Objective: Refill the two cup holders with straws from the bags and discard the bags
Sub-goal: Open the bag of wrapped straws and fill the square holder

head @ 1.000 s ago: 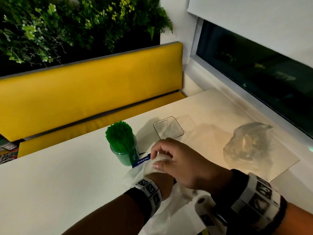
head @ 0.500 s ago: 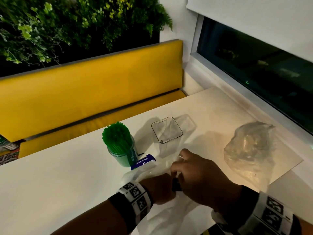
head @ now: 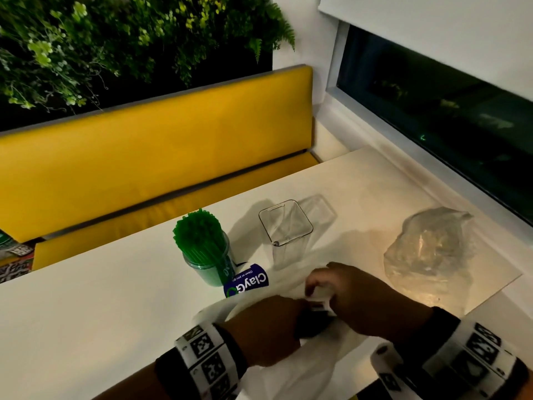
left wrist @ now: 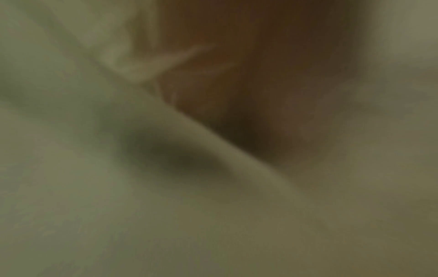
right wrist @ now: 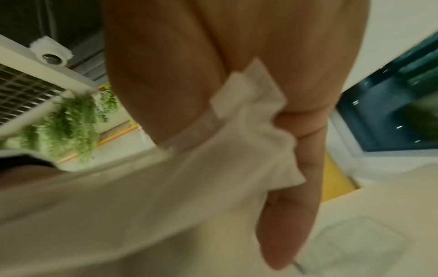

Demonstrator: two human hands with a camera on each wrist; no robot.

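My two hands meet over a white plastic bag (head: 288,379) near the front edge of the pale counter (head: 95,307), whose left side lies open. My right hand (head: 360,301) pinches the bag's gathered, crinkled top, fingers (right wrist: 291,224) curled round the thin film. My left hand (head: 265,330) grips the bag just beside it; how its fingers lie I cannot tell. Beyond my knuckles, a round green-tinted cup (head: 210,269) stands packed with upright green straws (head: 199,235). Just right of it stands a square clear plastic cup (head: 285,223). A crumpled clear bag (head: 429,249) rests well apart, toward the window-side edge.
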